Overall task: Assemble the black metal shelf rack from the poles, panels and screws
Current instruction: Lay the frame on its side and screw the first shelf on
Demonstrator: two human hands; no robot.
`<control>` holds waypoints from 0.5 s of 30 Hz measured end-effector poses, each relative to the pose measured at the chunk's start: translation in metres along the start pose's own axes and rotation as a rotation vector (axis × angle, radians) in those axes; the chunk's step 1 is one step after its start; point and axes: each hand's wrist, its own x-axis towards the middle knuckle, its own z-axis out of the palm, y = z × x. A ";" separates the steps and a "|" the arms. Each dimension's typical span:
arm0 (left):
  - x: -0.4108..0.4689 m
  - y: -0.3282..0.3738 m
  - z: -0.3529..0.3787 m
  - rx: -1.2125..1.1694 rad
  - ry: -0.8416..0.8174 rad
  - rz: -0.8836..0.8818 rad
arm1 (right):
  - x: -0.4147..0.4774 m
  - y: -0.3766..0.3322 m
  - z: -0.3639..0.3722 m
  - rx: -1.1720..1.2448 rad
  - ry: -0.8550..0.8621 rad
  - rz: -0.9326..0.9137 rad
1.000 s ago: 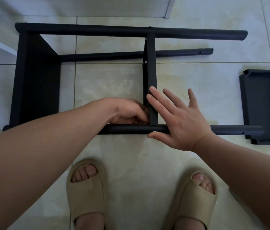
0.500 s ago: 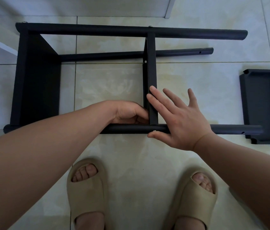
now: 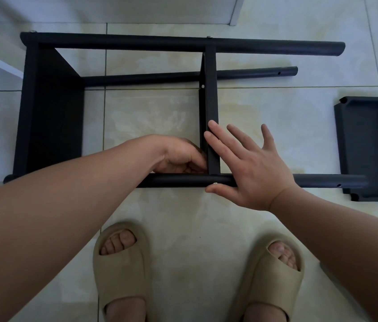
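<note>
rack: black frame lying on its side on the floor [image 3: 155,108], filling the 9 to 2 o'clock part of the view
far pole [image 3: 253,46]: at 12 o'clock, runs left-right, open end at 2
back pole [image 3: 148,77]: just under the far pole, shorter in view, one hole near its right end
near pole [image 3: 178,181]: across mid-frame, left part hidden by the left forearm
end panel [image 3: 51,112]: 9 o'clock, joins the poles at the rack's left end
mid panel [image 3: 211,101]: centre, on edge, spans far pole to near pole
loose panel [image 3: 367,147]: 3 o'clock, flat on the floor, apart from the mid panel, near pole's right end overlaps its lower left corner
left hand [image 3: 178,154]: at 9 o'clock of the mid panel's lower end, just above the near pole; fingers curled in against the panel face, tips hidden, cannot tell if they hold anything
right hand [image 3: 250,168]: at 3 o'clock of the same joint, fingers [image 3: 218,135] straight and spread wide; the two leftmost lie on the mid panel's edge, palm over the near pole
thumb [image 3: 218,189]: under the near pole, at 6 o'clock of the screw [image 3: 215,183], just beside it
screw: silver head on the near pole at the panel joint
slippers [image 3: 120,270]: beige, 6 o'clock, toes toward the rack
</note>
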 end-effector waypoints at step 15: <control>-0.007 0.013 0.001 0.053 0.041 -0.107 | 0.002 -0.001 -0.002 -0.001 -0.025 0.009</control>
